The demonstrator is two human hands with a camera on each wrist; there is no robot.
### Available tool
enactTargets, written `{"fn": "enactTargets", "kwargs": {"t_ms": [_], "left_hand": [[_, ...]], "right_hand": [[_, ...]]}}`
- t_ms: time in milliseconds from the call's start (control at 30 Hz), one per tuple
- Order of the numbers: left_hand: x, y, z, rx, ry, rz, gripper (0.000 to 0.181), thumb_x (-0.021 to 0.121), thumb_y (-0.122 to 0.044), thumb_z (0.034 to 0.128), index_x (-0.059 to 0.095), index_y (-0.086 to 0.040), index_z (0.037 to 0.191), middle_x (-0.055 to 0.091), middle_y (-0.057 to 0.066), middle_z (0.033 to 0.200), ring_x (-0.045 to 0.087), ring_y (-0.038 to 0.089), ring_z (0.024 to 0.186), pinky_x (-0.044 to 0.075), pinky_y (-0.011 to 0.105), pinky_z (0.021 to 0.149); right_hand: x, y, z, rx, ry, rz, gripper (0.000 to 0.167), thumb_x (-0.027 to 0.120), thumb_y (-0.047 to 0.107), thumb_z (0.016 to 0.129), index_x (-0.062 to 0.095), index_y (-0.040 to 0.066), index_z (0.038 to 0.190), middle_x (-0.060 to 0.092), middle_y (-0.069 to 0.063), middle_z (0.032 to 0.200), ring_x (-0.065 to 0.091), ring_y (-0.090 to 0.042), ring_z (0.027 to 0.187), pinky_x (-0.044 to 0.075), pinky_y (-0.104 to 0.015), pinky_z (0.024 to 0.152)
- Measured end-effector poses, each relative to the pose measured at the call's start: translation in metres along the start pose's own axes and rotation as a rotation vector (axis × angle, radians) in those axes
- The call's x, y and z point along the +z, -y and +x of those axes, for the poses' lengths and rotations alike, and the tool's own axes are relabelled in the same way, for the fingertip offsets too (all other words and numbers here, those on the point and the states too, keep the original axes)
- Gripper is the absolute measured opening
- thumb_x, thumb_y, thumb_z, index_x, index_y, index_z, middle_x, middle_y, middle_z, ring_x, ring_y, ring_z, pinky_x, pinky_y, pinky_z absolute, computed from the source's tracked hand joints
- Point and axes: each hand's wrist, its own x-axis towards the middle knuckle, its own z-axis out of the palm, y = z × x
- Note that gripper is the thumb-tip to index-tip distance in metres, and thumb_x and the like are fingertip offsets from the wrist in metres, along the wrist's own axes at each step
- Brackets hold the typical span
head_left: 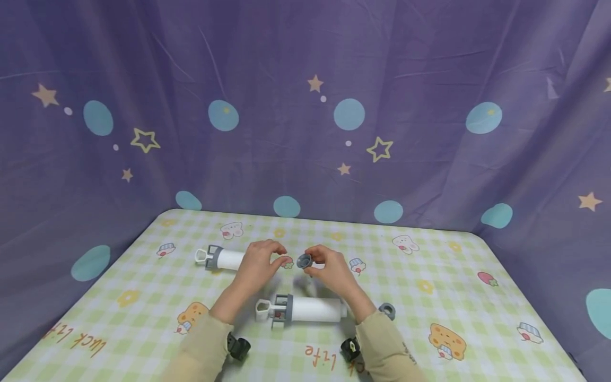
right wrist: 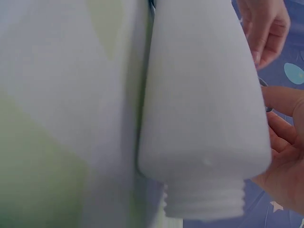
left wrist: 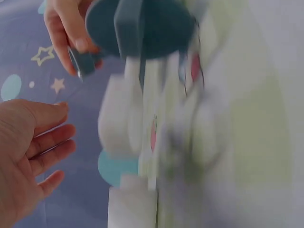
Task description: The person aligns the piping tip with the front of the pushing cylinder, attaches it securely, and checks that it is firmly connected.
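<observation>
My right hand (head_left: 331,269) pinches a small grey round cap (head_left: 304,260) between thumb and fingers, its hollow side facing left. Facing it across a small gap, my left hand (head_left: 258,268) holds nothing, fingers loosely bent; the left wrist view shows them apart. Behind the left hand lies a white plunger tube (head_left: 230,259) with a grey end piece; its right end is hidden. Below both hands lies another white plunger tube (head_left: 315,309), with a white loop handle at left. In the right wrist view its threaded mouth (right wrist: 204,199) is bare.
A grey ring (head_left: 387,311) lies beside the right forearm. Black wrist devices (head_left: 238,347) sit at both cuffs. A checked cloth (head_left: 458,286) covers the table, and a purple curtain (head_left: 286,63) hangs behind it.
</observation>
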Motion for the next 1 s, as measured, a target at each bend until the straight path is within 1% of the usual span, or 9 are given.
{"fn": "enactTargets", "kwargs": {"t_ms": [133,267,367,467,567,667,733,867,1000], "left_hand": [[-0.008,0.017,-0.002,-0.026,0.032,0.050,0.018,0.073,-0.018,0.0759,0.068,-0.011,0.091,0.067,0.002,0.091,0.061,0.024,0.090,0.041,0.043,0.089],[-0.016,0.033,-0.005,-0.054,0.068,0.086,0.023,0.072,-0.016,0.0761,0.067,-0.008,0.097,0.066,0.006,0.098,0.059,0.029,0.098,0.038,0.047,0.091],[-0.020,0.043,-0.007,-0.068,0.121,0.106,0.029,0.072,-0.018,0.0762,0.066,-0.007,0.102,0.065,0.008,0.102,0.057,0.032,0.101,0.037,0.050,0.093],[-0.021,0.052,-0.009,-0.063,0.188,0.146,0.039,0.074,-0.021,0.0742,0.064,-0.006,0.109,0.063,0.011,0.108,0.055,0.034,0.103,0.037,0.051,0.092],[-0.023,0.058,-0.012,-0.041,0.251,0.187,0.049,0.075,-0.024,0.0714,0.061,-0.003,0.113,0.061,0.015,0.113,0.054,0.036,0.105,0.038,0.053,0.091],[-0.023,0.061,-0.015,-0.030,0.290,0.208,0.052,0.075,-0.023,0.0704,0.060,-0.002,0.115,0.059,0.017,0.116,0.053,0.037,0.106,0.038,0.053,0.091],[-0.022,0.063,-0.016,-0.030,0.302,0.210,0.051,0.075,-0.021,0.0706,0.060,-0.001,0.115,0.059,0.017,0.116,0.053,0.037,0.106,0.038,0.053,0.091],[-0.020,0.065,-0.015,-0.037,0.320,0.206,0.048,0.074,-0.020,0.0708,0.061,-0.002,0.113,0.061,0.016,0.113,0.054,0.037,0.105,0.038,0.053,0.091],[-0.018,0.065,-0.012,-0.046,0.353,0.209,0.049,0.074,-0.020,0.0708,0.060,-0.002,0.114,0.061,0.016,0.113,0.053,0.037,0.106,0.033,0.054,0.097]], "right_hand": [[-0.003,0.001,0.000,-0.010,0.006,-0.006,0.034,0.070,0.014,0.079,0.060,0.012,0.111,0.065,-0.006,0.105,0.062,-0.028,0.097,0.049,-0.042,0.084],[-0.005,0.000,0.000,-0.001,0.003,-0.004,0.034,0.070,0.014,0.079,0.060,0.012,0.111,0.065,-0.005,0.104,0.061,-0.026,0.096,0.049,-0.042,0.085],[-0.007,-0.002,0.001,0.001,-0.001,-0.007,0.034,0.070,0.013,0.078,0.060,0.011,0.111,0.065,-0.005,0.104,0.062,-0.025,0.095,0.049,-0.041,0.085],[-0.009,-0.004,0.002,-0.005,0.002,-0.019,0.035,0.070,0.012,0.079,0.060,0.009,0.112,0.065,-0.006,0.104,0.062,-0.024,0.095,0.049,-0.039,0.084],[-0.012,-0.005,0.002,-0.007,0.002,-0.023,0.035,0.070,0.011,0.079,0.060,0.008,0.112,0.065,-0.007,0.104,0.062,-0.024,0.095,0.049,-0.038,0.084],[-0.015,-0.005,0.001,0.002,-0.004,-0.018,0.035,0.070,0.011,0.079,0.061,0.009,0.112,0.065,-0.006,0.104,0.062,-0.023,0.095,0.049,-0.038,0.085],[-0.018,-0.005,0.001,0.001,-0.007,-0.017,0.035,0.070,0.011,0.079,0.061,0.010,0.112,0.066,-0.006,0.104,0.062,-0.023,0.096,0.048,-0.038,0.085],[-0.023,-0.006,0.000,0.007,-0.004,-0.023,0.036,0.070,0.011,0.079,0.060,0.009,0.113,0.065,-0.005,0.105,0.061,-0.023,0.096,0.048,-0.041,0.086],[-0.028,-0.008,0.000,0.029,0.011,-0.036,0.037,0.070,0.013,0.079,0.060,0.011,0.115,0.064,-0.003,0.107,0.061,-0.021,0.097,0.047,-0.041,0.087]]}}
